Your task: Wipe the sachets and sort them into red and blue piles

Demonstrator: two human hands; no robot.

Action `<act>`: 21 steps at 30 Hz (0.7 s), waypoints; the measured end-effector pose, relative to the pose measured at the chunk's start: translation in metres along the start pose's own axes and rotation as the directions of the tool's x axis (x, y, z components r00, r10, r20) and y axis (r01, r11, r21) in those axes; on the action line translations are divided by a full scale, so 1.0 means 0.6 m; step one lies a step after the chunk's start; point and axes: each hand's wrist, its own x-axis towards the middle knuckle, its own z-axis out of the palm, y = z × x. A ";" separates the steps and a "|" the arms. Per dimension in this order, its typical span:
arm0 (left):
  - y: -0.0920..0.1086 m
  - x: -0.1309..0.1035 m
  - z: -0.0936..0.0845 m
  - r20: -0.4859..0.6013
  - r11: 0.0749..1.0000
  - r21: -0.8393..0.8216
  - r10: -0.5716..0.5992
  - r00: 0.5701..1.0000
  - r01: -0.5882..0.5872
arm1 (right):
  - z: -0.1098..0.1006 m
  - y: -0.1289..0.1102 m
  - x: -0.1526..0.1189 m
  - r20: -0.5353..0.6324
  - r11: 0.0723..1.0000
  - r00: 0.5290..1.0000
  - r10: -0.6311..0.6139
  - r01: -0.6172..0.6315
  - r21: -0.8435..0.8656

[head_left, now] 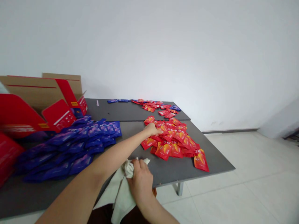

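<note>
My left hand [153, 129] reaches across to the left side of a heap of red packets [173, 137] with orange fruit printed on them. Its fingers are closed on a red packet at the heap's edge, though the fingertips are partly hidden. Close to the table's front edge, my right hand [141, 179] is closed around a bunched off-white cloth [122, 186], whose loose end hangs over the edge towards my lap. One red packet [201, 160] lies at the near right end of the heap.
Left of my left arm lies a large pile of blue packets [79, 141]. Open red cardboard boxes [58, 116] stand behind it. On the farther table [100, 113] are scattered red packets [151, 105] and a few blue ones [175, 108], near the white wall.
</note>
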 end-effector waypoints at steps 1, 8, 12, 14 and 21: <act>-0.005 0.004 -0.007 0.016 0.995 0.093 0.031 0.999 -0.032 | -0.001 0.002 0.002 0.006 1.000 1.000 -0.006 0.006 0.003; -0.028 0.020 -0.041 -0.247 0.923 0.382 0.158 0.956 -0.054 | -0.003 0.010 0.012 0.044 0.998 0.998 -0.053 0.053 0.015; -0.076 0.048 -0.055 -0.477 0.984 0.169 0.137 0.868 -0.062 | -0.003 0.010 0.011 0.057 0.998 0.997 -0.058 0.057 0.031; -0.107 0.072 -0.062 -0.529 0.998 0.060 0.056 0.847 -0.029 | -0.004 0.010 0.011 0.066 0.998 0.996 -0.057 0.055 0.035; -0.166 0.164 -0.090 -0.569 0.998 -0.053 -0.056 0.820 0.031 | -0.021 0.028 0.027 0.143 1.000 0.990 -0.010 0.008 0.015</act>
